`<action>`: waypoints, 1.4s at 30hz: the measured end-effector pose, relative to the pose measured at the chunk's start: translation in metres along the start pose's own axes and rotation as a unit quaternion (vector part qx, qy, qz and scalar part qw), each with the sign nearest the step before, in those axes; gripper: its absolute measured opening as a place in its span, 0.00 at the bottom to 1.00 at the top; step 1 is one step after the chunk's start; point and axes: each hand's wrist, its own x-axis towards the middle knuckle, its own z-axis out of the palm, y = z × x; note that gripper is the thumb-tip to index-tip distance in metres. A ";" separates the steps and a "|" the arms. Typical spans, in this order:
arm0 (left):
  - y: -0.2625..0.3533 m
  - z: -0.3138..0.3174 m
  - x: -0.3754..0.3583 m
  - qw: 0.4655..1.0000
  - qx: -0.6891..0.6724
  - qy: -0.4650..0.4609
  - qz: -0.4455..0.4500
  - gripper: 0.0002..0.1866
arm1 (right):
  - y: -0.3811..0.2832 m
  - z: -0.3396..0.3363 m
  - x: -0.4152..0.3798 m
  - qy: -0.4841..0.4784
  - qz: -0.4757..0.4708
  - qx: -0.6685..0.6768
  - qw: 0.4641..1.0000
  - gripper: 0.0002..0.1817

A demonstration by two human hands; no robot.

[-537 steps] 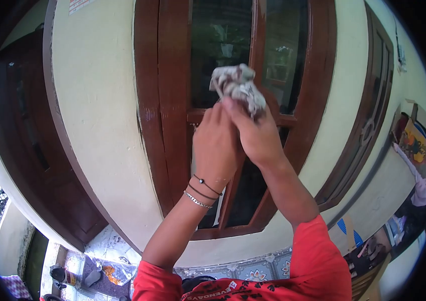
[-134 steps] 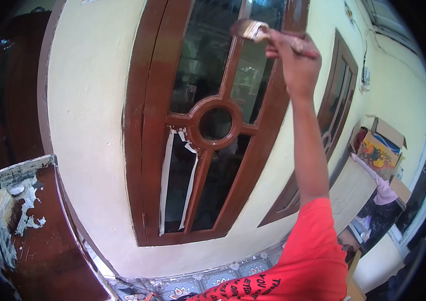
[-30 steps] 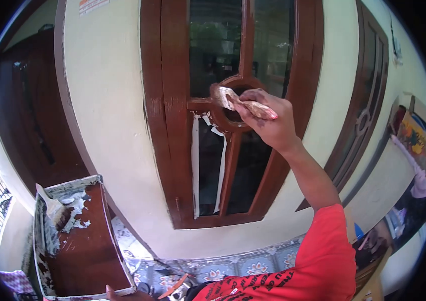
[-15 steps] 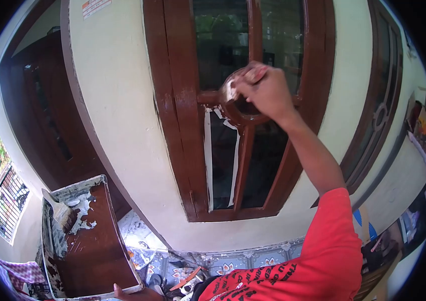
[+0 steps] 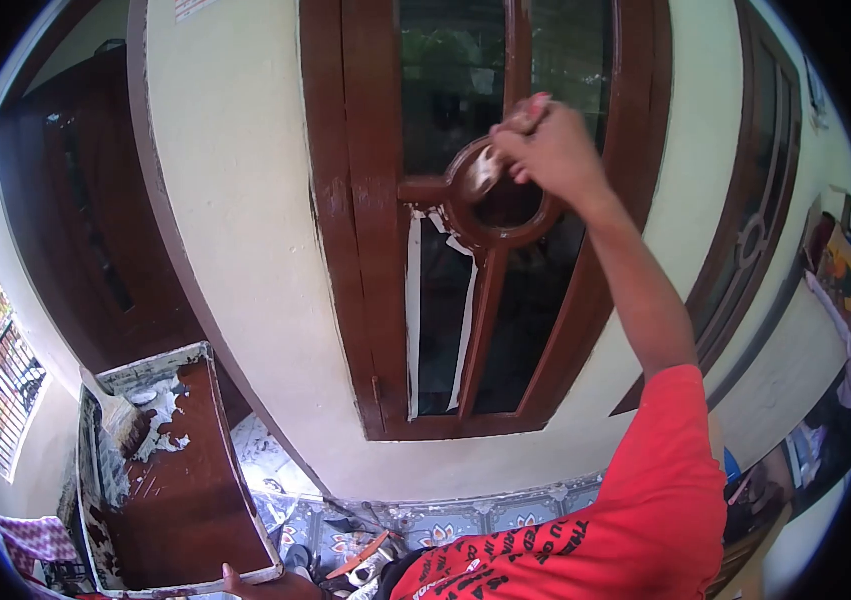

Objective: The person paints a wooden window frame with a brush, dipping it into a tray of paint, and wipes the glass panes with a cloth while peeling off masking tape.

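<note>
My right hand (image 5: pixel 557 155) is closed around the handle of a paintbrush (image 5: pixel 486 172), whose bristles are at the left side of the round brown wooden frame (image 5: pixel 530 226) in the middle of the window. My left hand (image 5: pixel 263 584) is at the lower edge of a paint tray (image 5: pixel 150 370), fingers curled round its rim and the thumb on top. Brown paint (image 5: pixel 190 510) covers the tray's bottom. A second, wider brush (image 5: pixel 126 428) rests at its upper left, beside pale, peeling paint.
White masking strips (image 5: pixel 413 310) edge the lower left glass pane. Cream wall (image 5: pixel 235 200) surrounds the window. A dark door (image 5: pixel 95 220) stands at left, another window (image 5: pixel 745 230) at right. An orange-handled tool (image 5: pixel 360 552) lies among clutter on the patterned floor tiles (image 5: pixel 505 520).
My right hand and its brush have shifted slightly right and up, uncovering more of the round frame. The left hand still grips the tray. The view has shifted a little.
</note>
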 end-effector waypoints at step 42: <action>0.023 0.002 0.021 0.999 -0.038 0.017 -0.028 0.14 | 0.026 -0.022 0.007 0.199 -0.113 -0.157 0.961 0.13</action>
